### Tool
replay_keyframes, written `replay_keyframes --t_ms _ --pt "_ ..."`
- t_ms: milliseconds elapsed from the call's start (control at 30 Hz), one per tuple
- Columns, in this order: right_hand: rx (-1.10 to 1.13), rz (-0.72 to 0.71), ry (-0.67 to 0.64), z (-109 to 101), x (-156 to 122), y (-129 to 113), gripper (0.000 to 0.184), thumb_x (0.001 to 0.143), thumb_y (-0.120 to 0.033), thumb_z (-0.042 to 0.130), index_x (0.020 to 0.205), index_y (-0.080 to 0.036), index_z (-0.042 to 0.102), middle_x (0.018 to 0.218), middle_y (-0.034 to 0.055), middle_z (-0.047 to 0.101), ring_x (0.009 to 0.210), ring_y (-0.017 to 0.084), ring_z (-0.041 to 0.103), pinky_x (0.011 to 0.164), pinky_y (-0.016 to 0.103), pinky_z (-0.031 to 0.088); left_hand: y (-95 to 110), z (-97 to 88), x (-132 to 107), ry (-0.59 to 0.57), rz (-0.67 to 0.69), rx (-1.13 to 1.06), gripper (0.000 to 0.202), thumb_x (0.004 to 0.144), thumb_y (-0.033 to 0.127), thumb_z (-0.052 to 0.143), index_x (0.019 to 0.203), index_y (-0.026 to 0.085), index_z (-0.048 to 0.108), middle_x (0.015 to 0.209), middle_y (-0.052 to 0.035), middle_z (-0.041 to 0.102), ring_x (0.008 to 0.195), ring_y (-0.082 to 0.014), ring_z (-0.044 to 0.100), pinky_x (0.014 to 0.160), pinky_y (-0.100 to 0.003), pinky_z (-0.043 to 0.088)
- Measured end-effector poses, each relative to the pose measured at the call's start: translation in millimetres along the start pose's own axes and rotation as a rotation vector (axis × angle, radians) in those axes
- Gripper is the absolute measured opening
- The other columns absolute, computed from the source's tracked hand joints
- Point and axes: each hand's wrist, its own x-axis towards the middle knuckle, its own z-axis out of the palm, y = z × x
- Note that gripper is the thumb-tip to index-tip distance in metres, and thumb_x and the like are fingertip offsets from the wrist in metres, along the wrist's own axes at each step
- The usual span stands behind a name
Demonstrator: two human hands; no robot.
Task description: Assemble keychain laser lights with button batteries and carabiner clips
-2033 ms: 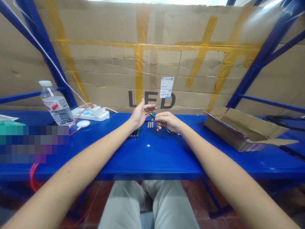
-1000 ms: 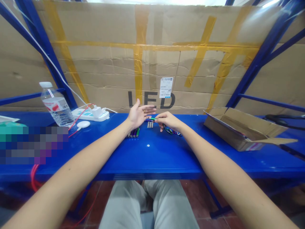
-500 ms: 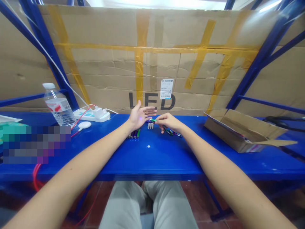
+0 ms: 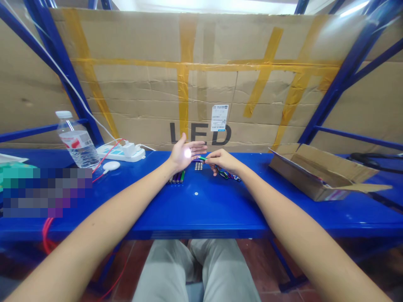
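My right hand (image 4: 220, 160) is closed around a small green penlight (image 4: 203, 159), its front end pointing left. A bright white spot of light falls on the palm of my left hand (image 4: 186, 152), which is held up open with fingers stretched to the right. Under the left wrist, several slim metallic tubes (image 4: 178, 178) in dark and green colours lie side by side on the blue table (image 4: 201, 214). Several small silver button cells or caps (image 4: 198, 166) sit in rows between the hands. Beneath the right hand rests a bunch of coloured clips or straps (image 4: 231, 175), partly covered.
An open cardboard box (image 4: 310, 174) stands at the right. To the left are a water bottle (image 4: 78, 140), a white power strip (image 4: 135, 155) with plugs, a round white charger (image 4: 111, 166) and a red cable (image 4: 47, 235). A large cardboard sheet (image 4: 151, 92) closes off the back.
The light on my left palm has turned from a faint violet spot to a bright white one. Both hands have stayed almost in place.
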Motion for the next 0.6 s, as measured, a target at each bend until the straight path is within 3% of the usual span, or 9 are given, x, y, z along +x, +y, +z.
replay_keyframes --t_ms 400,600 --pt "0.001 0.025 0.047 -0.5 1.7 2.5 0.017 0.074 -0.030 0.067 0.067 -0.015 0.065 0.045 -0.0031 0.052 0.039 0.012 0.053 0.043 0.025 0.049 -0.8 0.6 -0.3 -0.016 -0.001 0.011 0.080 0.086 0.078 0.030 0.108 0.014 0.073 0.118 -0.0184 0.071 0.119 -0.0349 0.061 0.096 -0.046 0.048" --pt "0.036 0.004 0.100 -0.8 6.4 9.2 0.017 0.073 -0.030 0.067 0.069 -0.014 0.069 0.042 -0.0055 0.046 0.036 0.010 0.044 0.039 0.026 0.048 -1.7 -0.5 0.3 -0.010 -0.002 0.012 0.080 0.085 0.079 0.031 0.106 0.014 0.073 0.117 -0.0175 0.072 0.119 -0.0342 0.061 0.096 -0.046 0.048"
